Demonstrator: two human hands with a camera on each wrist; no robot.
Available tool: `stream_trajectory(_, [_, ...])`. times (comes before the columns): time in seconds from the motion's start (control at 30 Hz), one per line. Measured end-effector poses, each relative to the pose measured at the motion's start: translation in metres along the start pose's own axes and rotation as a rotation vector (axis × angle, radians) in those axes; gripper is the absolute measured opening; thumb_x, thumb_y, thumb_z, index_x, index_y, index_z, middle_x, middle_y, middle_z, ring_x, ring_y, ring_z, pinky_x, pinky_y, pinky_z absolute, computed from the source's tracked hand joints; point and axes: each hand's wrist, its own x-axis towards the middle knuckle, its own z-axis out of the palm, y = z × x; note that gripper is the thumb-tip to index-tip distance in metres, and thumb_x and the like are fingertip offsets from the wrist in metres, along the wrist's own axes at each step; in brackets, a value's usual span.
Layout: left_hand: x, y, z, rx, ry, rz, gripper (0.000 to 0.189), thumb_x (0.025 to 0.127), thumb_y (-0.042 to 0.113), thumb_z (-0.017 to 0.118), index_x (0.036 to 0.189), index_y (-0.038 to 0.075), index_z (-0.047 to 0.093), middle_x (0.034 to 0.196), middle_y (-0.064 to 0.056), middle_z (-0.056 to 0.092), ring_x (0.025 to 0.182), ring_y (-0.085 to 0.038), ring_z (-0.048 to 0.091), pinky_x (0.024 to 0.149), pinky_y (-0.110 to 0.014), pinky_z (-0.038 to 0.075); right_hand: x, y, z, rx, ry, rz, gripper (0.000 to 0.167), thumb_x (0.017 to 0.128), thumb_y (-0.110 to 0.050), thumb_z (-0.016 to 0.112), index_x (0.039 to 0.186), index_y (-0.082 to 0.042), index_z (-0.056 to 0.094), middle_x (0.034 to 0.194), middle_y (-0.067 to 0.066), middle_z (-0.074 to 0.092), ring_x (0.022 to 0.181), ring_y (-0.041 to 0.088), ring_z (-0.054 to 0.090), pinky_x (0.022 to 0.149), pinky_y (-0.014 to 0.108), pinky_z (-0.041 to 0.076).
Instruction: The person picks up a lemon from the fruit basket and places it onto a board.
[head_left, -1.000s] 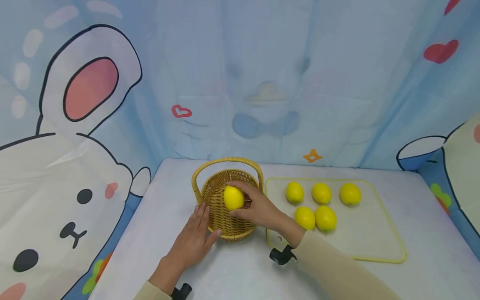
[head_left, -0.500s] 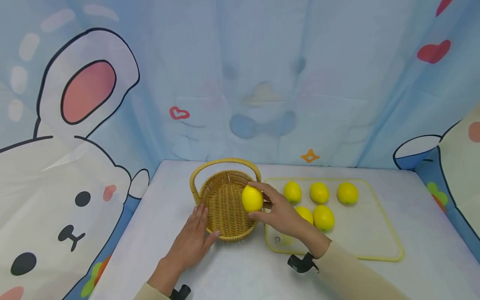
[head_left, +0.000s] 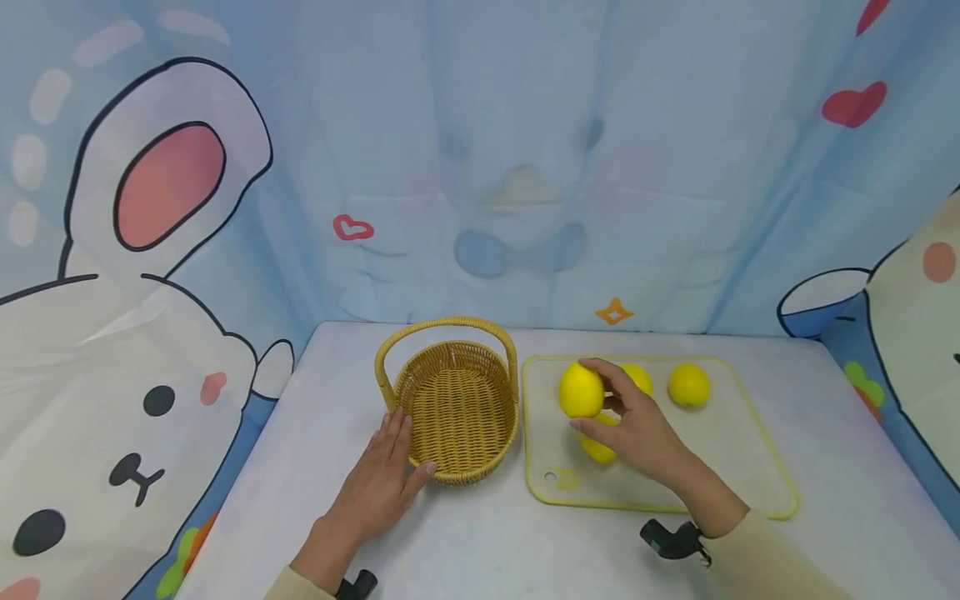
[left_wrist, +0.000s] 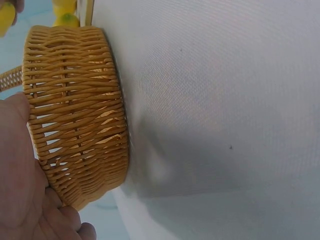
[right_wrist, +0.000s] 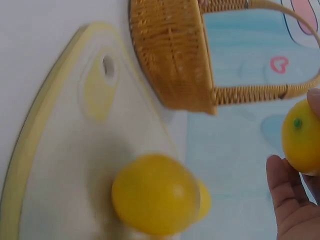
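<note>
My left hand (head_left: 378, 475) rests against the near left side of a wicker basket (head_left: 461, 417), its fingers extended and thumb spread along the rim. In the left wrist view the palm lies by the woven wall (left_wrist: 77, 110). A lemon (head_left: 581, 390) is held between the thumb and fingers of my right hand (head_left: 645, 425), raised above the cutting board (head_left: 720, 475). The right wrist view shows that lemon's green tip (right_wrist: 298, 123). Under the hand sits another lemon (head_left: 598, 446), partly covered. Nothing lies inside the basket.
On the board's far side are a half-hidden lemon (head_left: 636, 377) and a fully visible lemon (head_left: 688, 385). The basket's arched handle (head_left: 450, 323) stands upright. A cartoon-printed curtain (head_left: 525, 167) hangs behind the white table (head_left: 480, 542).
My right hand has carried the lemon out from over the basket, rightward, to above the board's left part. The left hand has stayed on the basket. The head view has shifted slightly.
</note>
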Motion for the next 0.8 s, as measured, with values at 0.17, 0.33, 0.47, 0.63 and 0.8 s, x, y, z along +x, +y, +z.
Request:
stream_trajectory(0.17, [-0.001,0.000,0.000,-0.006,0.003,0.005,0.089,0.110,0.063,0.038,0.167,-0.001,0.015,0.177,-0.017,0.007,0.165,-0.031,0.004,0.133,-0.048,0.018,-0.014,0.012,-0.025,-0.055,0.042,0.045,0.078,0.093,-0.010,0.083,0.160,-0.014,0.041,0.146,0.014,0.053,0.111,0.004,0.057,0.095,0.003,0.046])
stream_trajectory(0.33, [0.000,-0.001,0.001,-0.006,0.008,0.007,0.089,0.109,0.063,0.039,0.167,-0.001,0.016,0.177,-0.017,0.007,0.165,-0.031,0.004,0.133,-0.048,0.018,-0.030,0.027,-0.049,-0.147,0.075,0.106,0.079,0.095,-0.017,0.082,0.161,-0.012,0.040,0.150,0.018,0.050,0.110,-0.011,0.050,0.092,-0.002,0.043])
stream_trajectory(0.47, [0.000,-0.001,0.001,-0.009,0.013,0.006,0.089,0.109,0.063,0.040,0.167,-0.001,0.016,0.177,-0.017,0.007,0.165,-0.031,0.005,0.133,-0.048,0.018,-0.042,0.040,-0.066,-0.180,0.085,0.153,0.080,0.096,-0.019,0.081,0.163,-0.014,0.038,0.154,0.023,0.047,0.112,-0.011,0.048,0.090,-0.003,0.042])
stream_trajectory(0.63, [0.000,-0.001,0.001,-0.012,0.016,0.007,0.090,0.109,0.063,0.039,0.167,-0.001,0.017,0.177,-0.018,0.008,0.165,-0.032,0.005,0.133,-0.049,0.019,-0.054,0.054,-0.081,-0.217,0.073,0.244,0.084,0.097,-0.027,0.080,0.165,-0.013,0.032,0.155,0.028,0.045,0.122,0.031,0.060,0.085,-0.004,0.041])
stream_trajectory(0.8, [0.000,-0.001,0.001,-0.031,0.019,0.013,0.090,0.109,0.063,0.039,0.167,-0.002,0.016,0.177,-0.019,0.008,0.165,-0.033,0.005,0.133,-0.051,0.018,-0.066,0.070,-0.089,-0.244,0.056,0.339,0.087,0.098,-0.033,0.079,0.164,-0.007,0.029,0.152,0.034,0.044,0.122,0.052,0.059,0.078,-0.003,0.041])
